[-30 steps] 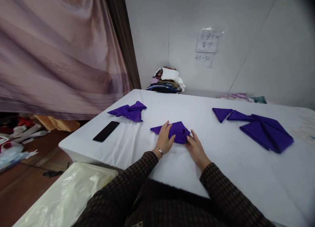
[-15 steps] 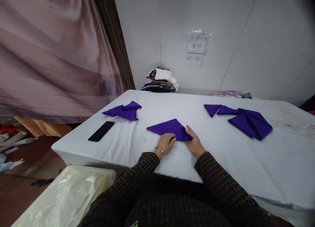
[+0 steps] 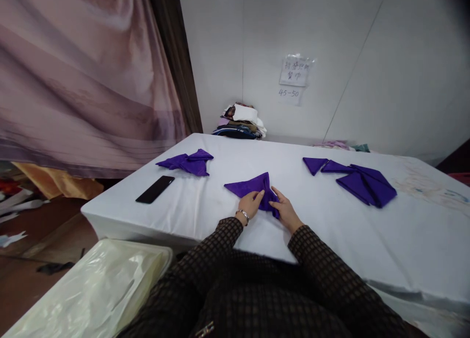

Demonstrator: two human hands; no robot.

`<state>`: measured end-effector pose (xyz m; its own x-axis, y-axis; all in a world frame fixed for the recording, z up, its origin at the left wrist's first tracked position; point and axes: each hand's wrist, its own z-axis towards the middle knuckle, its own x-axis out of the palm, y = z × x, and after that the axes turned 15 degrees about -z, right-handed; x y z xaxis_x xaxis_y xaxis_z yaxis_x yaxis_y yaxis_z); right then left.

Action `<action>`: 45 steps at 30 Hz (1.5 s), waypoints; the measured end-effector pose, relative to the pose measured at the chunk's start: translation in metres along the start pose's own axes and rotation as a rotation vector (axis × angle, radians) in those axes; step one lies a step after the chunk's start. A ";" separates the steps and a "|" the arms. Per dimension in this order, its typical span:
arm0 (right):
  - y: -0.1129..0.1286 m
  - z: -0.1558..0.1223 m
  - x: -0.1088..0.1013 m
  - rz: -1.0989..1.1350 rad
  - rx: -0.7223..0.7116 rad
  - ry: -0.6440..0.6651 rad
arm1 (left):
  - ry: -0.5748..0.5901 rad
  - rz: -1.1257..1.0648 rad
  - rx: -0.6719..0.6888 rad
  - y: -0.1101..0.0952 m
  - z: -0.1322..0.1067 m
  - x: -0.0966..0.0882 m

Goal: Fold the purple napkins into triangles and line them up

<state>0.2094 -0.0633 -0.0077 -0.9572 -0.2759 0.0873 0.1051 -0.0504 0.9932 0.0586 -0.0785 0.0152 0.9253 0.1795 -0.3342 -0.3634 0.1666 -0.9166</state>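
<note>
In the head view, at one o'clock, a lower sheet (image 3: 289,95) reads "45-50"; handwriting on the upper sheet (image 3: 294,72) is blurred. Near the middle, toward five o'clock, a thin, creased purple cloth (image 3: 246,187) rises to a point on the white table (image 3: 330,240). The left hand (image 3: 250,205) and right hand (image 3: 287,211) pinch it between thumbs and fingers, hiding some folds. Flat, angular purple pieces (image 3: 382,184) lie at three o'clock.

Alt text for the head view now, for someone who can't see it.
Left hand and right hand hold a folded purple cloth on a white table. A phone and rumpled purple cloth lie further left, folded purple pieces further right.
</note>
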 end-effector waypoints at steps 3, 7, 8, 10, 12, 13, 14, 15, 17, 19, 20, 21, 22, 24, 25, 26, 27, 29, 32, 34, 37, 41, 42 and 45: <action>-0.003 -0.002 -0.001 -0.104 -0.029 0.002 | -0.046 -0.103 -0.073 -0.002 0.004 0.006; 0.002 -0.006 0.000 -0.159 -0.075 0.042 | -0.099 -0.315 -0.148 0.005 0.008 0.011; 0.002 -0.007 0.001 -0.156 -0.076 0.052 | -0.103 -0.359 -0.157 0.008 0.009 0.011; 0.003 -0.007 0.003 -0.143 -0.066 0.051 | -0.108 -0.407 -0.159 0.012 0.008 0.012; 0.003 -0.007 0.005 -0.115 -0.046 0.033 | -0.112 -0.438 -0.154 0.013 0.006 0.011; 0.003 -0.006 0.005 -0.092 -0.036 0.022 | -0.115 -0.457 -0.150 0.013 0.005 0.011; 0.003 -0.006 0.005 -0.063 -0.025 0.008 | -0.118 -0.477 -0.145 0.012 0.005 0.010; 0.003 -0.005 0.005 -0.026 -0.012 -0.013 | -0.120 -0.496 -0.139 0.010 0.004 0.009; 0.005 -0.004 0.002 0.059 0.007 -0.091 | -0.129 -0.525 -0.123 0.007 0.005 0.006; 0.007 -0.004 -0.004 0.128 0.019 -0.222 | -0.149 -0.563 -0.099 0.004 0.006 0.001; 0.007 -0.004 -0.008 0.148 0.018 -0.287 | -0.159 -0.591 -0.085 0.004 0.006 -0.001; 0.007 -0.004 -0.012 0.159 0.012 -0.342 | -0.167 -0.623 -0.076 0.004 0.005 -0.004; 0.006 -0.004 -0.017 0.162 0.003 -0.380 | -0.171 -0.653 -0.077 0.005 0.003 -0.006; 0.002 -0.004 -0.024 0.144 -0.014 -0.403 | -0.171 -0.695 -0.125 0.010 -0.004 -0.010; 0.001 -0.004 -0.027 0.119 -0.023 -0.403 | -0.173 -0.704 -0.163 0.012 -0.008 -0.012; -0.001 -0.005 -0.029 0.074 -0.036 -0.413 | -0.177 -0.711 -0.201 0.015 -0.012 -0.013; -0.002 -0.007 -0.029 0.008 -0.061 -0.435 | -0.184 -0.720 -0.230 0.017 -0.017 -0.015; 0.001 -0.012 -0.028 -0.183 -0.163 -0.497 | -0.191 -0.737 -0.257 0.020 -0.024 -0.017; 0.012 -0.024 -0.018 -0.470 -0.361 -0.473 | -0.180 -0.721 -0.244 0.019 -0.029 -0.017; 0.020 -0.031 -0.007 -0.566 -0.409 -0.289 | -0.166 -0.698 -0.217 0.018 -0.030 -0.016; 0.025 -0.038 0.008 -0.579 -0.309 -0.024 | -0.130 -0.715 -0.187 0.017 -0.030 -0.013; 0.022 -0.038 0.017 -0.525 -0.170 -0.006 | -0.090 -0.781 -0.207 0.016 -0.032 -0.011; 0.021 -0.036 0.017 -0.503 -0.149 -0.025 | -0.089 -0.793 -0.214 0.015 -0.032 -0.011; 0.023 -0.032 0.007 -0.381 -0.083 -0.132 | -0.121 -0.805 -0.219 0.013 -0.033 -0.013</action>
<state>0.2135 -0.0969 0.0138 -0.9576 -0.0970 -0.2714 -0.2478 -0.2040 0.9471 0.0458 -0.1103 0.0008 0.8702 0.1909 0.4542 0.4434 0.0984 -0.8909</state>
